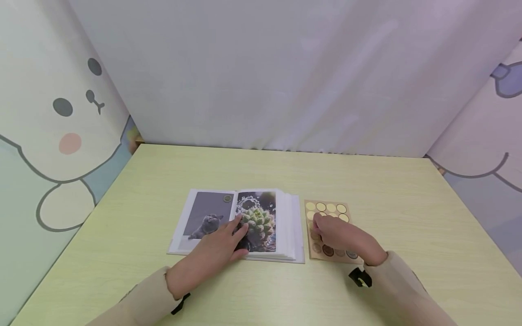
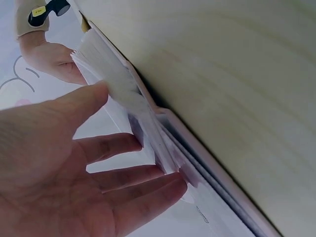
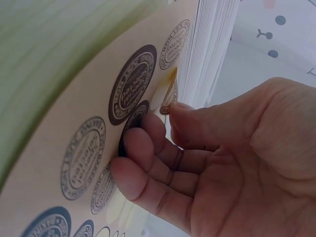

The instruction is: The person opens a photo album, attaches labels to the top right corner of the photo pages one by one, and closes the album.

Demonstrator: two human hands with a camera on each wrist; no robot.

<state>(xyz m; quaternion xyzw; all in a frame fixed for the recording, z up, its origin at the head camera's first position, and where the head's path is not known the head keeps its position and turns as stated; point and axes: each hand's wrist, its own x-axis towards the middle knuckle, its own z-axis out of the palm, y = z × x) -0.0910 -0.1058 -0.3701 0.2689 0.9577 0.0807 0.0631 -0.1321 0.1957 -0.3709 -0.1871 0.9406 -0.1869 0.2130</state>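
Observation:
An open photo album (image 1: 298, 226) lies on the table, a cat photo (image 1: 205, 206) on its left page and a cactus photo (image 1: 261, 222) on its right. At the cat photo's top right corner is a round sticker (image 1: 227, 198). My left hand (image 1: 214, 249) rests across the lower middle of the album, fingers spread and thumb near its front edge. Right of the album, my right hand (image 1: 338, 233) bends over a brown sheet of round stickers (image 1: 308, 226). In the right wrist view, its thumb and finger pinch the lower end of a partly lifted round sticker (image 3: 169, 98).
The sticker sheet lies close beside the album's right edge. Light wooden tabletop (image 1: 387, 190) surrounds both. A pale curtain (image 1: 261, 81) hangs behind the table, and cartoon-printed cloth (image 1: 65, 194) covers the sides.

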